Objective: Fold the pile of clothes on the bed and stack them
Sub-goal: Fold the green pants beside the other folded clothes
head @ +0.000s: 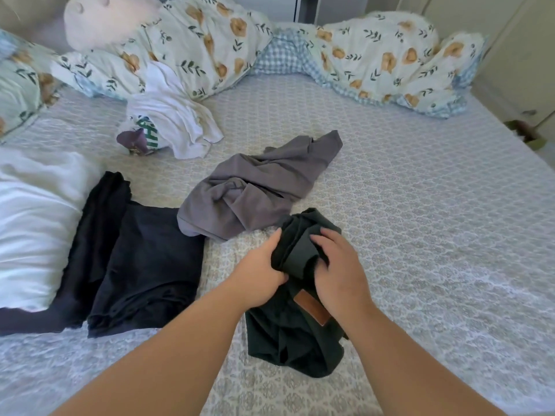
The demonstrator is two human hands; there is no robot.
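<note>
The bed (420,205) fills the head view, covered in a quilted spread with a small repeating pale grey medallion print. Along its far edge lies a bunched floral duvet (375,55), cream with orange flowers and a blue gingham underside. At the left sits a white pillow (33,217), smooth and puffed.

Just beside the pillow lie two flattened dark navy garments (144,265), one partly over the other, their long axis running from near to far. A grey garment (255,187) lies crumpled at the centre, its long axis running diagonally from near left to far right. A white garment (177,124) with green lettering lies rumpled near the duvet, well apart from the hands.

The dark green garment (288,331) lies nearest the person, bunched, its long axis running from near to far, with a tan leather-like rectangular patch (312,307) on top. Its far end is raised off the spread. The left hand (261,271) grips that far end with curled fingers; the right hand (336,262) grips the same end from the opposite side
</note>
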